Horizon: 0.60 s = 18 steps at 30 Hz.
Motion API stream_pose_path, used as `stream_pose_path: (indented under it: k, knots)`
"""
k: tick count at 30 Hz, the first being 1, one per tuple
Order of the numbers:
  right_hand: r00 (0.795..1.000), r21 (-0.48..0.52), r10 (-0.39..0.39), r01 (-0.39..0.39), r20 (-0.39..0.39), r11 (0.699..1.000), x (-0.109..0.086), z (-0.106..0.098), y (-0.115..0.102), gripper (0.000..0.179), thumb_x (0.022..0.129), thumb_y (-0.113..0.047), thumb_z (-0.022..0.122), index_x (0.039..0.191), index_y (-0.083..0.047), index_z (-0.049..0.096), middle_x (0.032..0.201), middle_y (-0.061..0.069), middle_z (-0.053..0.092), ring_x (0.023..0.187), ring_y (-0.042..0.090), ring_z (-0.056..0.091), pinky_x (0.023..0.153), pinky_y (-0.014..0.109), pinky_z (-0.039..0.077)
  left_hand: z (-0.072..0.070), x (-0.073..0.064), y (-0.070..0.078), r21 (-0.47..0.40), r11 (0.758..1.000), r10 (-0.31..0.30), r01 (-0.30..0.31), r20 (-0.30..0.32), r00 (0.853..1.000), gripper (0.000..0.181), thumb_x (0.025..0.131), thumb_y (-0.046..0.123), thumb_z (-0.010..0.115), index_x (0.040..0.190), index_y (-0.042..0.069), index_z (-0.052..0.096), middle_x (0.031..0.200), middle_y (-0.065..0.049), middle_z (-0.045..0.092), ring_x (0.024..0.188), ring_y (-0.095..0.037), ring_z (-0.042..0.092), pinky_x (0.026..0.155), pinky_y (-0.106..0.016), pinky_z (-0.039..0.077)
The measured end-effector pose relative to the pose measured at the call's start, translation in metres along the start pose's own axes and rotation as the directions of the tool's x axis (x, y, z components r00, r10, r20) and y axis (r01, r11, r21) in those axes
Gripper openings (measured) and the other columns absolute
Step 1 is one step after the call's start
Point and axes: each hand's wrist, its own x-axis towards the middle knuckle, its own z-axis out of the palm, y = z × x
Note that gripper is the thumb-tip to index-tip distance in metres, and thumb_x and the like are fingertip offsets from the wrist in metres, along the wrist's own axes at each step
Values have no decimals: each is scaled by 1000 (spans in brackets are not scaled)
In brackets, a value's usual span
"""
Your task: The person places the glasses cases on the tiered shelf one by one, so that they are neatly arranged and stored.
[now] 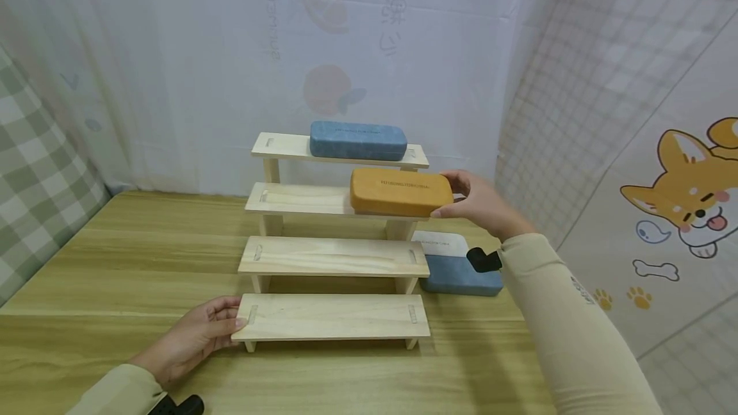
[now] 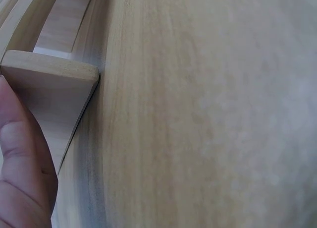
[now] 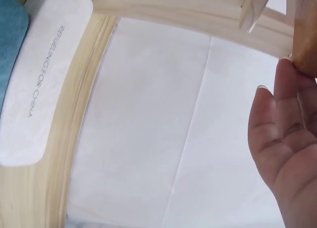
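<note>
My right hand grips the right end of an orange glasses case, thumb at the front and fingers behind. The case lies level at the right part of the second tier from the top. Only its edge shows in the right wrist view, above the fingertips. My left hand holds the left end of the lowest tier of a stepped wooden display rack, with the thumb on the board's top edge. On the top tier sits a blue glasses case, right of the middle.
Beside the rack's right side, on the wooden table, lie a white case and another blue case. A white printed curtain hangs behind, a checked cloth at left, a dog-print sheet at right.
</note>
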Motion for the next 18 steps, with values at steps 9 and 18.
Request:
stream_pose_path:
  k: [9, 18]
  knots:
    - [1000, -10, 5, -4, 12, 1000, 14, 12, -12, 77, 72, -19, 85, 137, -9, 46, 126, 11, 55, 116, 28, 52, 99, 47, 41, 0, -1, 1, 2, 1000, -5, 5, 9, 1000, 75, 97, 10, 57, 142, -21, 6, 110, -4, 56, 96, -14, 60, 80, -30, 53]
    - [999, 27, -7, 6, 39, 1000, 24, 27, -20, 77, 69, -16, 86, 136, -8, 48, 123, 12, 56, 110, 27, 52, 93, 41, 43, 0, -1, 1, -1, 1000, -2, 2, 10, 1000, 73, 97, 10, 57, 142, -20, 8, 110, -4, 57, 96, -14, 60, 79, -30, 53]
